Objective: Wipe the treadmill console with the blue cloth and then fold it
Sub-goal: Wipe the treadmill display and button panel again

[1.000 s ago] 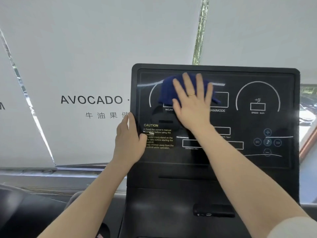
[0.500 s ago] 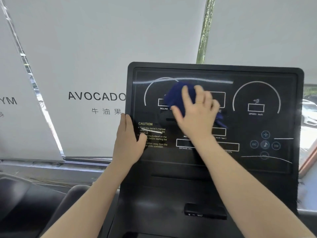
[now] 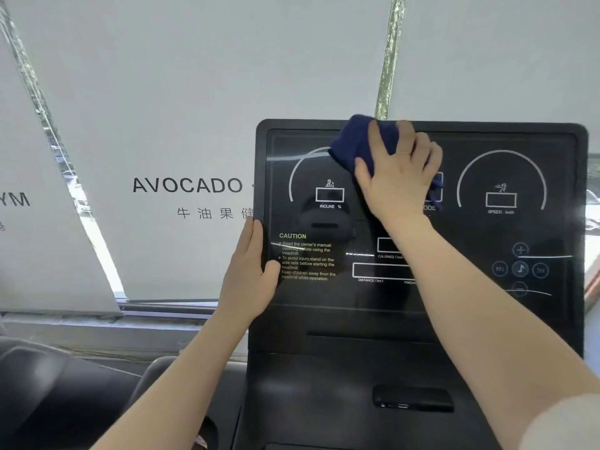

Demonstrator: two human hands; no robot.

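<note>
Two hands: both on the treadmill console (image 3: 454,319), wiping stage, fold not yet begun.
Right hand (image 3: 397,177): moved up from the middle of the panel a second ago to the top edge; fingers (image 3: 378,138) were half-curled, spread over the blue cloth (image 3: 355,144) and pressing it flat to the glass.
Blue cloth: bunched, partly hidden under the palm, its upper corner just over the console's top rim, above the INCLINE gauge (image 3: 329,194).
Left hand (image 3: 250,271): unchanged, gripping the console's left edge, thumb on the front by the CAUTION label (image 3: 306,256), holding no cloth.
Meaning: stroke had shifted to the upper band; SPEED gauge (image 3: 501,199) side and lower buttons (image 3: 520,268) probably remained to wipe.
</note>
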